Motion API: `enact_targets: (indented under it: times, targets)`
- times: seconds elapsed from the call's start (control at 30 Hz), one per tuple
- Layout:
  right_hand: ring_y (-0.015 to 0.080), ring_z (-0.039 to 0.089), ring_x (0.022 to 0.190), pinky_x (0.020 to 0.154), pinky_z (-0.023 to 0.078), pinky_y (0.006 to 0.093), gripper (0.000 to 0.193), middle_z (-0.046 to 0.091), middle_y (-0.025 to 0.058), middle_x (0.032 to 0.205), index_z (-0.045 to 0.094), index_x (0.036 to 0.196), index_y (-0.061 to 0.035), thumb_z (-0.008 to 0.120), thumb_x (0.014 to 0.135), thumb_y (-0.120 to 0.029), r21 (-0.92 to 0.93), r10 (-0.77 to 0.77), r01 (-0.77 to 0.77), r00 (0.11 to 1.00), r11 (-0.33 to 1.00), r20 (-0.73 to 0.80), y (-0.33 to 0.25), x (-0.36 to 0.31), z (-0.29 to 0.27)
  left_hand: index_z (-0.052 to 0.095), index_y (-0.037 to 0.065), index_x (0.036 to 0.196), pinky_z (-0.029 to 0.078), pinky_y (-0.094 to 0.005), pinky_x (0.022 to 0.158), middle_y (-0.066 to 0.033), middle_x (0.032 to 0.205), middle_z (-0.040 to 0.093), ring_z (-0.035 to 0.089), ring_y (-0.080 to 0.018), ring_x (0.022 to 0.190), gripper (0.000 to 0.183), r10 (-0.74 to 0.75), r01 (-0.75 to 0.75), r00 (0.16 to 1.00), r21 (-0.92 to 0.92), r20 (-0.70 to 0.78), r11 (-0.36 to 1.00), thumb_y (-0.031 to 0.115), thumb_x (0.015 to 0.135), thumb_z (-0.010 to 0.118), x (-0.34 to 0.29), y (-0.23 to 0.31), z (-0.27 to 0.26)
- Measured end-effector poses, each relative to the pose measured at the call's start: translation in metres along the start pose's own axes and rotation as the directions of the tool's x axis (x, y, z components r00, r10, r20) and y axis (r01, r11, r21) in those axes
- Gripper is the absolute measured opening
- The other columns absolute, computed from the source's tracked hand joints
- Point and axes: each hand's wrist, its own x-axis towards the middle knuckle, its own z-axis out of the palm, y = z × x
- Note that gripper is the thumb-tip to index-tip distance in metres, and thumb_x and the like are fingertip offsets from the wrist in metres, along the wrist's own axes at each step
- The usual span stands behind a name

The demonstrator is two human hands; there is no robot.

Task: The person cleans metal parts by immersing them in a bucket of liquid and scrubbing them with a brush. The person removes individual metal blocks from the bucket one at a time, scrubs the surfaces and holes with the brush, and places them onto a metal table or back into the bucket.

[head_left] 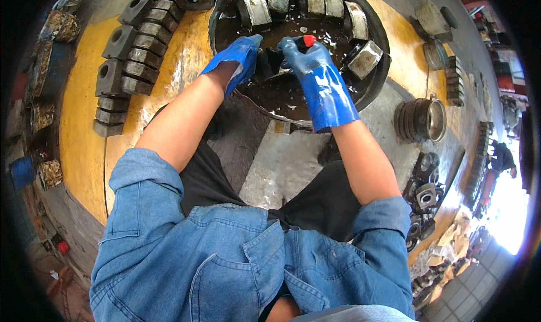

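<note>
Both my hands wear blue rubber gloves and work over a round black basin (372,91) of dark, oily liquid. My left hand (243,56) is closed at the left side of a dark wet metal block (267,65), which lies tilted in the liquid. Just right of it, my right hand (307,60) is closed around a tool with a red end (309,40); the rest of the tool is hidden by the glove. Several shiny metal blocks stand along the basin's far wall, and another metal block (365,60) leans at its right side.
Rows of grey metal blocks (141,63) line the yellow floor at left. On the right are a ribbed metal ring (421,119), a round can (435,54), a short row of metal pieces (454,82) and dark machine parts (426,195). A grey metal sheet (282,164) lies before the basin.
</note>
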Motion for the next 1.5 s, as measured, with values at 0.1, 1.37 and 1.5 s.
enact_targets:
  times: [0.1,1.37,1.5]
  targets:
    - [0.0128,0.071,0.07,0.068,0.057,0.0315,0.031,0.078,0.0052,0.083,0.083,0.106,-0.0057,0.074,0.101,-0.035,0.109,0.011,-0.01,1.0,0.994,-0.009,0.027,0.023,-0.003,0.06,0.011,0.146,0.047,-0.031,0.098,-0.0126,0.127,0.071,0.062,-0.0204,0.105,0.049,0.261,-0.287,0.956,0.244,0.132,0.927,0.042,0.112,0.045,0.027,-0.042,-0.024]
    - [0.0322,0.069,0.114,0.102,0.051,0.0438,0.056,0.074,0.0207,0.123,0.072,0.128,-0.0012,0.068,0.097,-0.048,-0.059,0.299,-0.298,0.954,0.953,0.002,0.142,0.037,-0.058,0.039,0.014,0.162,0.05,-0.0453,0.115,-0.0198,0.151,0.06,0.061,-0.0367,0.137,0.112,0.118,-0.099,0.992,0.899,0.053,0.426,0.035,0.069,0.097,0.043,-0.01,0.051]
    - [0.0303,0.068,0.111,0.103,0.049,0.0418,0.061,0.075,0.0183,0.122,0.072,0.128,-0.0047,0.075,0.092,-0.054,0.07,0.301,-0.299,0.953,0.952,-0.021,0.144,0.035,-0.065,0.04,0.014,0.162,0.052,-0.0442,0.113,-0.0231,0.148,0.062,0.063,-0.038,0.134,0.109,0.058,-0.085,0.996,0.902,0.066,0.424,0.036,0.071,0.096,0.049,0.007,0.053]
